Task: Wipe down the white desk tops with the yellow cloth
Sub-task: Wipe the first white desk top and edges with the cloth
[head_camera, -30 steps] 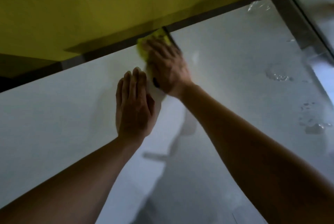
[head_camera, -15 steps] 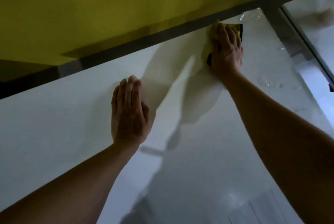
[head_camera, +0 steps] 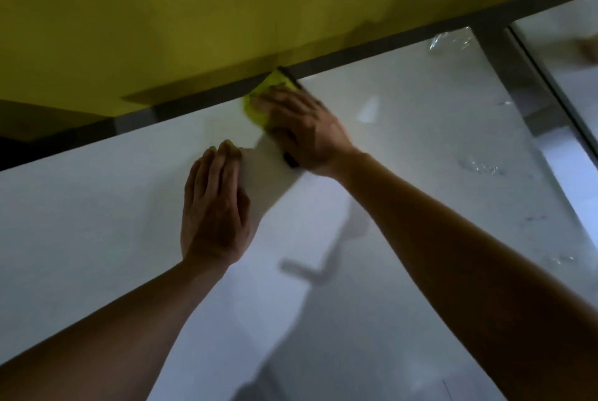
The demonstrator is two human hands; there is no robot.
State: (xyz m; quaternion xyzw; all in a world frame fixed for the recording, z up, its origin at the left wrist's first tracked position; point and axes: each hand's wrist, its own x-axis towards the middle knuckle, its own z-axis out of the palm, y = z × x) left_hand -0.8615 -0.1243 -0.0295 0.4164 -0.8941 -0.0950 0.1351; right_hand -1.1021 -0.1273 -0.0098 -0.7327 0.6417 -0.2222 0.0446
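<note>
1. No brand, label or writing can be read anywhere in view.
2. The right hand [head_camera: 304, 128] lies palm down on the yellow cloth [head_camera: 259, 102], fingers spread and nearly straight, pressing it onto the white desk top [head_camera: 97, 206] at the far edge, right against the yellow divider panel [head_camera: 161, 12].
3. The left hand [head_camera: 213, 206] rests flat on the desk top, fingers straight and together, holding nothing, just beside the right hand.
4. Wet streaks [head_camera: 482, 167] glisten on the desk to the right.
</note>
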